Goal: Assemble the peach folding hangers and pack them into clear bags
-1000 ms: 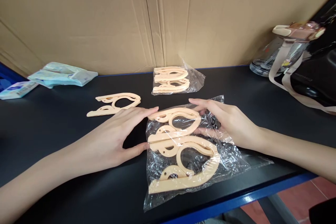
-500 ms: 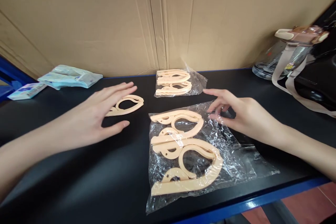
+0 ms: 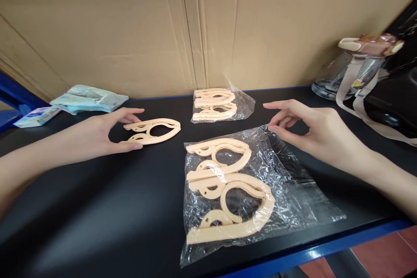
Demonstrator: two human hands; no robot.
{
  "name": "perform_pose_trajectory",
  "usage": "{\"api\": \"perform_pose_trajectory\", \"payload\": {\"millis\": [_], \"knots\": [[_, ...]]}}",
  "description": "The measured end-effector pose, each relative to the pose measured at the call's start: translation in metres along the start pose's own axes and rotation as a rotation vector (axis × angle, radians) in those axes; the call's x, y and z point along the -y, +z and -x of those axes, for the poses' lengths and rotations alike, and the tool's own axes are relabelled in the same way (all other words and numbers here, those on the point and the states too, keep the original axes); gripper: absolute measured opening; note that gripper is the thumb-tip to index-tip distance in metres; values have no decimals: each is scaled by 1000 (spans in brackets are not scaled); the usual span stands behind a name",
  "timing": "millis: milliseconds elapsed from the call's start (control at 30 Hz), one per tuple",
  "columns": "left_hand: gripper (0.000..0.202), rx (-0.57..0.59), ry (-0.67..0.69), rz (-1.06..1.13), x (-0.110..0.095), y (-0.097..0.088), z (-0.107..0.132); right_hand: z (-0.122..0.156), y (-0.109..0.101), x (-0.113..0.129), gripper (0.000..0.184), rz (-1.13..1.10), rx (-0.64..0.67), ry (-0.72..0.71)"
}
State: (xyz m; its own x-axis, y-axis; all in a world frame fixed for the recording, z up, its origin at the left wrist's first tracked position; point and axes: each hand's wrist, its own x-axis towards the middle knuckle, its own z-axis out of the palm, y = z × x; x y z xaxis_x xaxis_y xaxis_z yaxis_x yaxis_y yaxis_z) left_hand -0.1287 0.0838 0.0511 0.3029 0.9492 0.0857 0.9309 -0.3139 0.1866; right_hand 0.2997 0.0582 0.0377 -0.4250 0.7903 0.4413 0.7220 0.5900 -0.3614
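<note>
A clear plastic bag lies on the black table near the front edge, with two peach folding hangers inside it. A loose peach hanger lies to its left. My left hand closes its thumb and fingers round the left end of that loose hanger. My right hand hovers at the bag's far right corner, fingers apart and curved, thumb tip at the plastic edge, holding nothing.
A second bag of peach hangers sits at the back against a cardboard wall. Light blue packets lie at the back left. A clear bottle with a strap and a black bag stand at the right.
My left hand left the near bag, moved left and took hold of the loose hanger. My right hand lifted off the bag and drew back to its far right corner.
</note>
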Motion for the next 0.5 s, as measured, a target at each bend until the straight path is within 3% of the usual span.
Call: {"api": "perform_pose_trajectory", "payload": {"millis": [133,267,467,500], "knots": [[80,-57,43,-100,-14,-6,2,0,0,2,38,-19,-3,-1],[81,-209,69,-187,-34,-9,9,2,1,7,36,-5,-28,-50],[62,-490,212,-30,-89,6,30,9,5,24,43,64,-90,-323],[58,-480,229,13,-100,11,34,10,6,27,50,67,-75,-359]]}}
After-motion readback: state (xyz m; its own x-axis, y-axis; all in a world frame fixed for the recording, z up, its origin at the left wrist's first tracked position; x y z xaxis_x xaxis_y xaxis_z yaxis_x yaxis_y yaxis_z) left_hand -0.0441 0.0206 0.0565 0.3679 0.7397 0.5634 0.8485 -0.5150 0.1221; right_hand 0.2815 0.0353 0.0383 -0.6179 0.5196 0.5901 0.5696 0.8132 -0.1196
